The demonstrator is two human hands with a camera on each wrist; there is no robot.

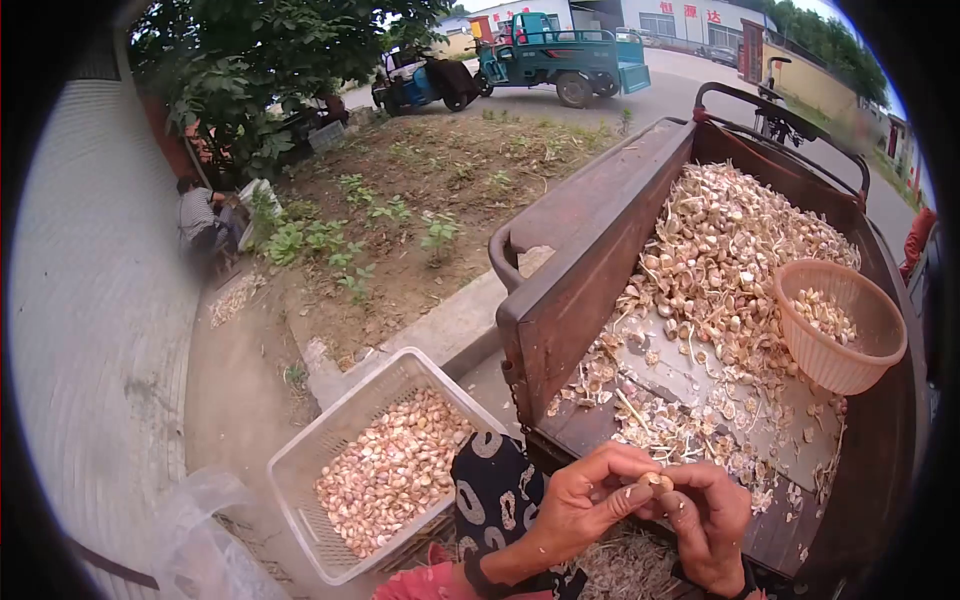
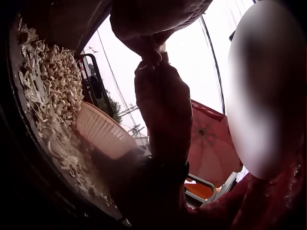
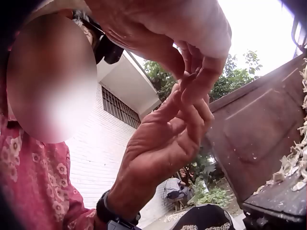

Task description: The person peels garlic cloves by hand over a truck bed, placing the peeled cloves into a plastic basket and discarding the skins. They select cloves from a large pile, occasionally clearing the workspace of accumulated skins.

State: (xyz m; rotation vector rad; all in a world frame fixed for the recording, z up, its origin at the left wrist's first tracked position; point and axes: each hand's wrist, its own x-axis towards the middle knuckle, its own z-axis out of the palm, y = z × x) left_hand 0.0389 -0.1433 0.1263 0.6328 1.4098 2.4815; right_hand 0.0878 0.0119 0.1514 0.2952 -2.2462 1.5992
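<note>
Both hands meet at the bottom of the head view over the near edge of a brown cart bed (image 1: 600, 250). My left hand (image 1: 590, 495) and right hand (image 1: 705, 510) pinch one small garlic bulb (image 1: 655, 484) between their fingertips. The cart bed carries a big heap of garlic bulbs and skins (image 1: 730, 240). In the left wrist view the right hand (image 2: 163, 100) shows from below, fingers pressed together. In the right wrist view the left hand (image 3: 163, 139) curls its fingers against the right hand's fingertips (image 3: 204, 72); the bulb is hidden there.
A pink plastic basket (image 1: 840, 325) with some cloves sits on the cart at right. A white crate (image 1: 330, 450) of peeled cloves stands on the ground at left, beside a clear plastic bag (image 1: 200, 540). A person (image 1: 200, 220) sits by the wall, far left.
</note>
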